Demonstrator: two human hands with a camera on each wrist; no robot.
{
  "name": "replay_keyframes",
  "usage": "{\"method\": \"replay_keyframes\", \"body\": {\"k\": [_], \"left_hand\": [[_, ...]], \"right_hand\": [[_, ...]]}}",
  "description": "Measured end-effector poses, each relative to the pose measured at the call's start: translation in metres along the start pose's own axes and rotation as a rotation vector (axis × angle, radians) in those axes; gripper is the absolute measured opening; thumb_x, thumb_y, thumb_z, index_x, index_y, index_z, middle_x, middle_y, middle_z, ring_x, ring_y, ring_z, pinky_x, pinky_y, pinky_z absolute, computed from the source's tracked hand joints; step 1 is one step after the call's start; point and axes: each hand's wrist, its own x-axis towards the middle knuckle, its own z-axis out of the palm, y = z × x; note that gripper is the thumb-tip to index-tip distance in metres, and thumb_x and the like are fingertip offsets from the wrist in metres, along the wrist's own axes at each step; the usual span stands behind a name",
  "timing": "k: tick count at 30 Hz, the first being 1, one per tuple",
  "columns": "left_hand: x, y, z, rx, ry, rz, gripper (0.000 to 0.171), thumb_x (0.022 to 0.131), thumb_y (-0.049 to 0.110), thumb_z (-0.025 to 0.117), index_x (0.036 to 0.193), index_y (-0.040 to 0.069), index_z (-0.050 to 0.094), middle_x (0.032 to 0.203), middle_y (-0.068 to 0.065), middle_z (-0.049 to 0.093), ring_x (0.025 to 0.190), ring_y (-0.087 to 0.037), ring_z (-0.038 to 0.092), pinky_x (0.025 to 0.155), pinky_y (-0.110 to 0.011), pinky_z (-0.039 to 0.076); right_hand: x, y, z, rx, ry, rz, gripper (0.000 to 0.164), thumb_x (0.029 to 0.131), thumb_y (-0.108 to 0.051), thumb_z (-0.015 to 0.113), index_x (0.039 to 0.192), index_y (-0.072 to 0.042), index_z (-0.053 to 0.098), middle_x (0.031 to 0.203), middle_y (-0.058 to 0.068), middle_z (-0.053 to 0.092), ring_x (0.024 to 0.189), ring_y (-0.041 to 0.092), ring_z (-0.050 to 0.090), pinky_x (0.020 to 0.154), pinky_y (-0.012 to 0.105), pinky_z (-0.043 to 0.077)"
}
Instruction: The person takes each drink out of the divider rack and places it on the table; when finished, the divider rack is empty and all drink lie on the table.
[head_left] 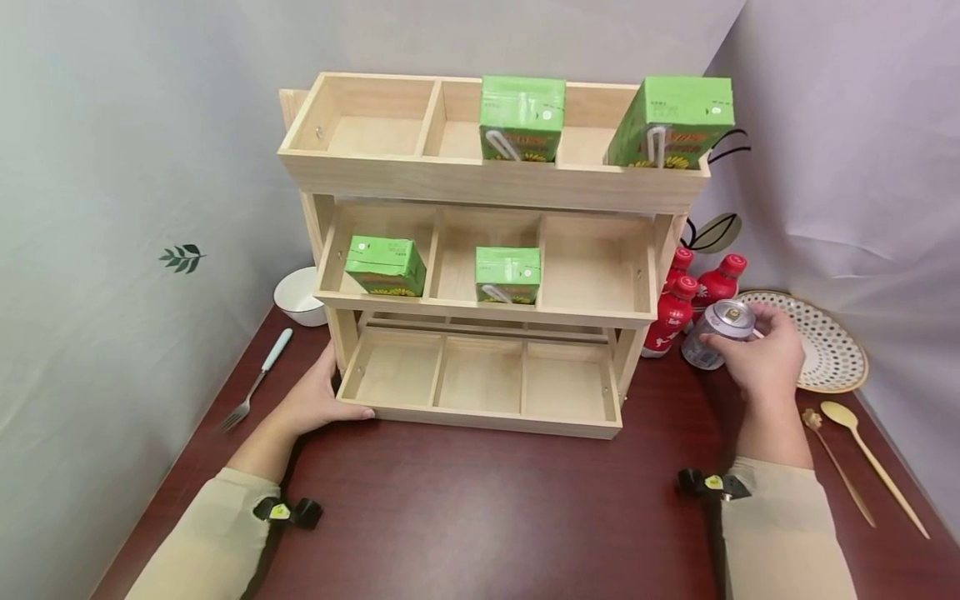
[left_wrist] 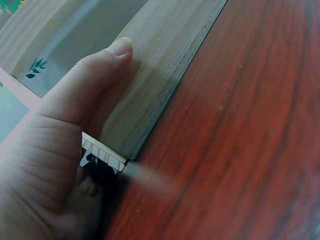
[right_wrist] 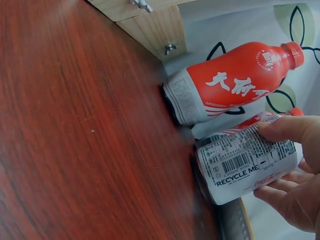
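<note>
In the head view, the right hand (head_left: pixel 768 350) holds a silvery can (head_left: pixel 708 342) between thumb and fingers, on the right of the scene. The can is just beside 3 red bottles (head_left: pixel 672 312), with a dotted plate (head_left: pixel 836 354) to its right. Nearer on the right lie 2 gold-coloured utensils (head_left: pixel 873 462). The left hand (head_left: pixel 322 398) grips the left near corner of a wooden rack (head_left: pixel 487 183), which stands on the dark red surface (head_left: pixel 480 508). The rack has 3 tiers of 3 compartments; 4 green cartons (head_left: pixel 386 267) sit in it: in the middle and right compartments of the top tier, and the left and middle compartments of the middle tier. Left of the rack are a white bowl (head_left: pixel 300 297) and, nearer, a fork (head_left: pixel 258 379).

In the left wrist view, the thumb rests on the rack's lowest front board; the fingertips are hidden.

In the right wrist view, the thumb and fingers pinch the can, whose label reads "RECYCLE ME" beside a barcode. Whether its base touches the surface, I cannot tell.
</note>
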Motion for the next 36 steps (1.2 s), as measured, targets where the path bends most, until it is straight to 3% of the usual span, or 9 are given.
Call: {"method": "replay_keyframes", "body": {"k": [14, 22, 36], "left_hand": [[0.0011, -0.0013, -0.0005, -0.009, -0.004, 0.01, 0.131, 0.052, 0.009, 0.096, 0.154, 0.024, 0.016, 0.151, -0.014, 0.032, 0.131, -0.037, 0.036, 0.1, -0.016, 0.029], [0.0001, 0.0007, -0.0005, -0.006, -0.004, -0.001, 0.129, 0.052, 0.008, 0.096, 0.154, 0.017, 0.017, 0.149, -0.016, 0.034, 0.13, -0.036, 0.038, 0.1, -0.018, 0.031], [-0.0001, 0.0019, -0.0002, 0.004, -0.005, 0.009, 0.128, 0.053, 0.007, 0.095, 0.154, 0.021, 0.018, 0.148, -0.017, 0.034, 0.129, -0.037, 0.038, 0.099, -0.017, 0.03]], "right_hand": [[0.0016, 0.0028, -0.0015, 0.036, -0.065, -0.019, 0.082, 0.078, -0.018, 0.081, 0.145, -0.01, 0.035, 0.138, 0.014, 0.044, 0.125, 0.034, 0.05, 0.095, 0.037, 0.045], [0.0007, 0.0021, -0.002, 0.04, -0.093, -0.024, 0.084, 0.078, -0.017, 0.081, 0.147, -0.011, 0.033, 0.141, 0.014, 0.041, 0.126, 0.033, 0.048, 0.096, 0.036, 0.045], [-0.0001, 0.0022, -0.004, 0.043, -0.14, -0.038, 0.082, 0.083, -0.017, 0.076, 0.148, -0.009, 0.029, 0.144, 0.016, 0.038, 0.126, 0.035, 0.045, 0.097, 0.037, 0.044]]}}
